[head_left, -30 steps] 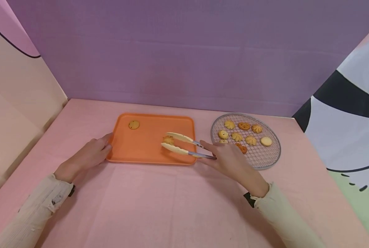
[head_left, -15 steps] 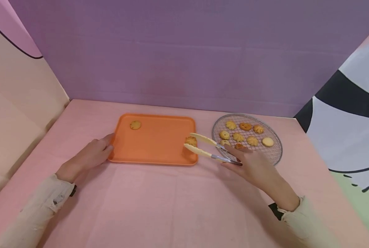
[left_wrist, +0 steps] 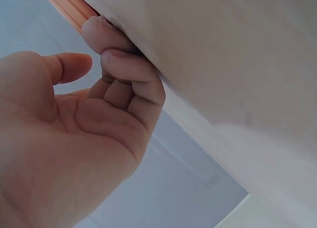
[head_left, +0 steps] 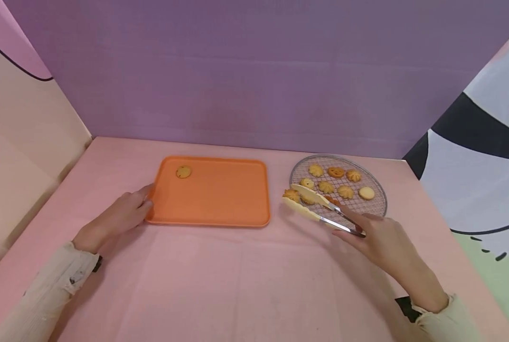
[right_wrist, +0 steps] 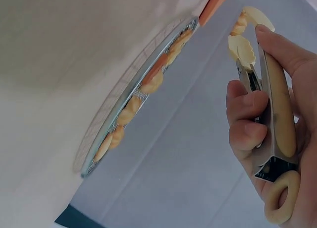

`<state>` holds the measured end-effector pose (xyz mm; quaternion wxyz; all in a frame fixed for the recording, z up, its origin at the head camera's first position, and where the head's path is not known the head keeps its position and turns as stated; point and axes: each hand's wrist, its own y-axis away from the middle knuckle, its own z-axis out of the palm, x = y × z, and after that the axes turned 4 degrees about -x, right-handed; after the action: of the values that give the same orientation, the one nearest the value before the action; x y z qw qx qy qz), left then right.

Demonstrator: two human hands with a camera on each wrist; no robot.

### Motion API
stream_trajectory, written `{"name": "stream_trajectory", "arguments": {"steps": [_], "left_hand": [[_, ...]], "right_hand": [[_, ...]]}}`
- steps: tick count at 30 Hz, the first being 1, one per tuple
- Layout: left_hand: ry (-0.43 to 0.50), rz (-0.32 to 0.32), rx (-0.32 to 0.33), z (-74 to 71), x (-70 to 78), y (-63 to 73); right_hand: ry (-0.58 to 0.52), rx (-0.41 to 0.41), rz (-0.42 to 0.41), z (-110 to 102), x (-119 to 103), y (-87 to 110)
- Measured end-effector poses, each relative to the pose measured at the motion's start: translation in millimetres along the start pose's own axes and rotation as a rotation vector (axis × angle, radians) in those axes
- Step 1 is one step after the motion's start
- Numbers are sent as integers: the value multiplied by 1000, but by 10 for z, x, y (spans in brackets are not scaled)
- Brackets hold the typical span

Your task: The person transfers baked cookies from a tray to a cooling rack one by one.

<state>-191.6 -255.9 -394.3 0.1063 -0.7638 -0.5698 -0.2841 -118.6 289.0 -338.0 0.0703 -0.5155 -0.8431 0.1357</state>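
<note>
My right hand grips metal tongs with cream tips, also seen in the right wrist view. Between those tips is a ridged golden cookie, lifted at the near left edge of the round wire rack. Several cookies lie on the rack, among them a pretzel-shaped one and a smooth pale round one. At the left edge of the orange tray, my left hand touches the rim with loosely bent fingers, thumb apart from them in the left wrist view. One flat round cookie lies in the tray's far left corner.
A pink cloth covers the table under tray and rack. Behind them rises a purple wall. A beige panel stands at the left, and a printed panel at the right.
The right hand has carried the tongs and the ridged cookie rightward, from over the tray to the rack's left edge. My left hand stays at the tray's edge.
</note>
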Motion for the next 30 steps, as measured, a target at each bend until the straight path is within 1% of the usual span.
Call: {"name": "stream_trajectory", "arguments": {"steps": [2, 5, 8, 15, 18, 21, 26, 28, 30], "left_hand": [[-9, 3, 4, 3, 4, -13], [-24, 14, 10, 10, 7, -27], [-24, 10, 9, 10, 8, -22], [21, -11, -7, 7, 17, 6], [32, -26, -14, 11, 22, 16], [15, -28, -7, 16, 25, 19], [-4, -20, 0, 21, 26, 3], [-3, -19, 2, 20, 25, -1], [-1, -18, 4, 19, 25, 2]], "right_hand": [[-2, 13, 23, -22, 36, 49], [-1, 14, 67, -54, 99, 133], [-3, 12, 98, -86, 172, 199], [-3, 70, 101, -148, 354, 314], [-2, 71, 117, -162, 411, 362], [1, 73, 140, -182, 462, 412], [-6, 117, 149, -212, 573, 515], [-7, 115, 162, -215, 622, 554], [-8, 94, 184, -213, 659, 586]]}}
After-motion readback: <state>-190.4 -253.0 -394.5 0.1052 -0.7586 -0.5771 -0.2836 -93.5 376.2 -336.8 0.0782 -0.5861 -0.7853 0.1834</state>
